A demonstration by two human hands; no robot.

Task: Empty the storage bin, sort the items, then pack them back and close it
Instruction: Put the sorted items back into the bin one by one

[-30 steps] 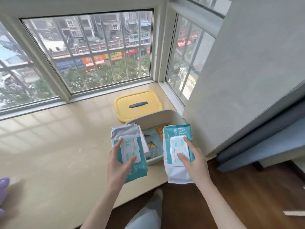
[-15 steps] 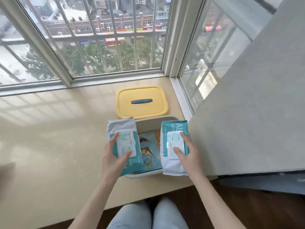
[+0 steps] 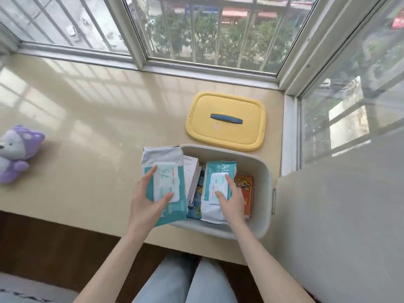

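Observation:
A grey storage bin (image 3: 265,184) stands open on the beige window ledge, near its front edge. Its yellow lid (image 3: 226,136) with a blue handle lies flat just behind it. My left hand (image 3: 146,200) grips a teal-and-white pack of wipes (image 3: 162,158) over the bin's left rim. My right hand (image 3: 231,197) grips a second wipes pack (image 3: 215,171) inside the bin. Under and between the packs lie white papers (image 3: 192,171), an orange box (image 3: 246,184) and a blue printed item (image 3: 196,206).
A purple and white plush toy (image 3: 16,152) sits at the ledge's far left. Windows with bars enclose the ledge at the back and right. A grey wall panel (image 3: 338,215) stands right of the bin. My knees (image 3: 185,281) are below the ledge edge.
The right-hand pack has moved left and down into the bin. The left-hand pack stays at the bin's left rim. The camera tilted down and the plush toy came into view.

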